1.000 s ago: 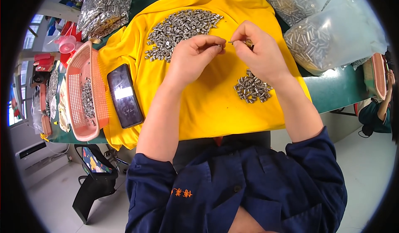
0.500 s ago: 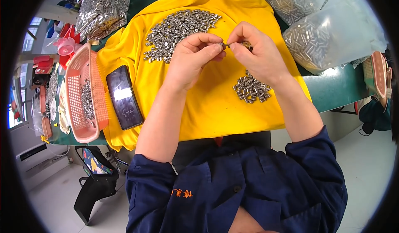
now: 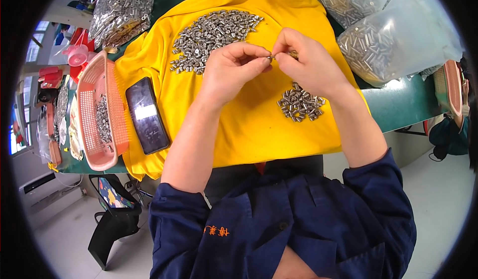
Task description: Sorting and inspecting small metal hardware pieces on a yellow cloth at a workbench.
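My left hand (image 3: 230, 70) and my right hand (image 3: 306, 62) meet above a yellow cloth (image 3: 249, 124) spread on the table. Between their fingertips they pinch a small metal part (image 3: 277, 56), each hand gripping one end. A large heap of small silver metal pieces (image 3: 211, 35) lies on the cloth beyond my left hand. A smaller pile of the same pieces (image 3: 300, 103) sits just below my right hand.
A black phone (image 3: 146, 114) lies on the cloth's left side, beside a pink plastic basket (image 3: 102, 114) with a few metal pieces inside. Clear bags of metal parts (image 3: 383, 40) stand at the right, another bag (image 3: 122, 7) at far left. Another person's sleeve (image 3: 448, 129) shows at the right edge.
Both hands stay together over the cloth; the fingers have shifted slightly on the small part. The piles have not moved.
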{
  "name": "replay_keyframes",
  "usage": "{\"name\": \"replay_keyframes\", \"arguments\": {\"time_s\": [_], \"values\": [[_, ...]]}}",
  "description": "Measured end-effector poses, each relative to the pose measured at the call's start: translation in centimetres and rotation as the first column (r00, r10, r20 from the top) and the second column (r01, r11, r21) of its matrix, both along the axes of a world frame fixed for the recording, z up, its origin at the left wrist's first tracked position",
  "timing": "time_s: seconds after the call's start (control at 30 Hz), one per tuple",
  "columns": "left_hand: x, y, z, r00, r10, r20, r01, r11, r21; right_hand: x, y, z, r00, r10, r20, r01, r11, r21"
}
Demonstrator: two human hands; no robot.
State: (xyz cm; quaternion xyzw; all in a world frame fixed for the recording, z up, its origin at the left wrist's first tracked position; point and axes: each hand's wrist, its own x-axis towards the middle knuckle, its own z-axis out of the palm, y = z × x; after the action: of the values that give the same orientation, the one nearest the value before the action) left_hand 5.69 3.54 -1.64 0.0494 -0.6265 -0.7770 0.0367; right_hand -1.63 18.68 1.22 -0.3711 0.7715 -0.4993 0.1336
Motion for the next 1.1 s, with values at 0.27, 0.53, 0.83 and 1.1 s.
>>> {"name": "replay_keyframes", "arguments": {"time_s": [0.27, 0.53, 0.83, 1.1], "values": [[-0.8, -0.3, -0.7, 0.999, 0.039, 0.026, -0.044, 0.966, 0.253, 0.2, -0.3, -0.9, 0.992, -0.052, -0.116, 0.037, 0.991, -0.126], [0.2, 2.8, 0.2, 0.984, -0.172, -0.051, 0.123, 0.854, -0.506, -1.2, 0.2, -0.9, 0.968, -0.249, -0.032, 0.226, 0.919, -0.325], [-0.7, 0.1, 1.1, 0.968, 0.105, -0.226, -0.249, 0.438, -0.864, -0.9, 0.3, -0.2, 0.968, -0.248, -0.022, 0.232, 0.930, -0.285], [-1.7, -1.7, 0.6, 0.997, 0.065, -0.045, -0.054, 0.133, -0.990, -0.7, 0.1, 0.1, 0.972, -0.234, -0.012, 0.222, 0.934, -0.281]]}}
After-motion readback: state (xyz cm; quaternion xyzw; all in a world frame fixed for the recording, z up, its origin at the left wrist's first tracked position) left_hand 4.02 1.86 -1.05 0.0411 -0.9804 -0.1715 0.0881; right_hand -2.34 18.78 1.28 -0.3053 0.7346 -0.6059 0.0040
